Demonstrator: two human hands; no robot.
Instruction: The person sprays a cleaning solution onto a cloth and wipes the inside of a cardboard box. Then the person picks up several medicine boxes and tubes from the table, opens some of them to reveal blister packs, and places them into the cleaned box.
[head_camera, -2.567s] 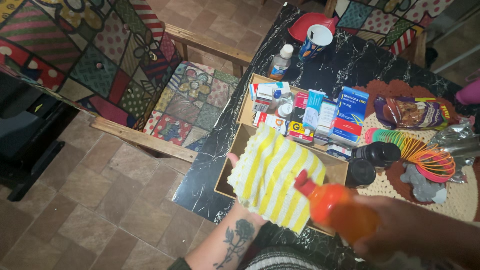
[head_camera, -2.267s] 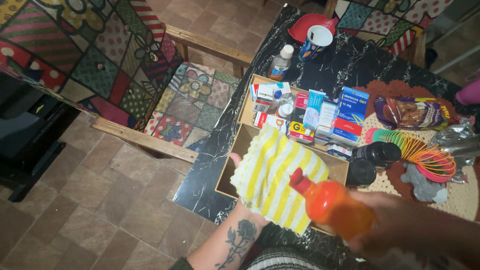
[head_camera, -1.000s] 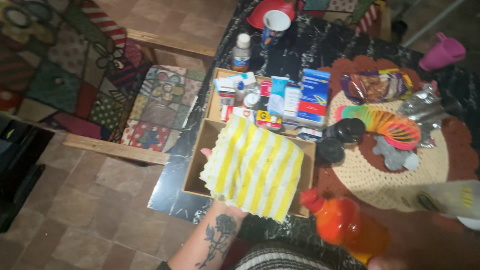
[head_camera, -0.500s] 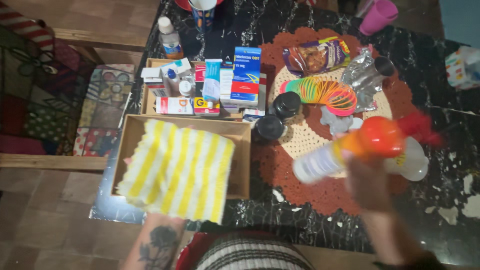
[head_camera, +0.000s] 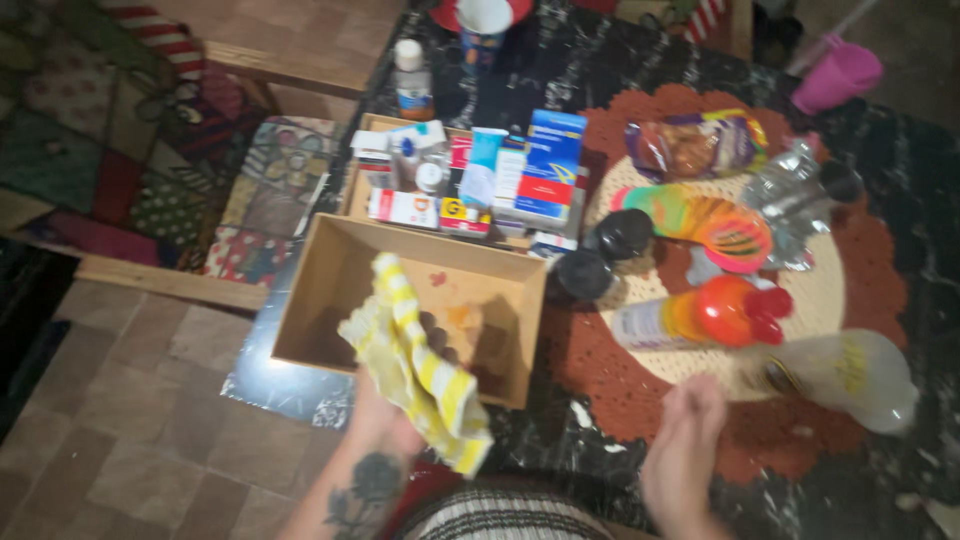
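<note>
**Cloth held inside empty wooden tray; spray bottle lying apart on mat**

Head view. The left hand (head_camera: 385, 425), lower centre of the frame, is closed on a bunched yellow-and-white striped cloth (head_camera: 420, 365), its fingers wrapped in the fabric. The cloth is held down against the floor of the empty wooden tray (head_camera: 330, 265), apparently so that the bare bottom can be wiped. The right hand (head_camera: 685, 445), lower right, is seen open and empty above the counter (head_camera: 620, 75). The orange spray bottle (head_camera: 700, 315) lies on its side on the crocheted mat (head_camera: 850, 290), just above that hand and clear of the tray. Medicine boxes (head_camera: 545, 170) are packed in the adjoining tray.
</note>
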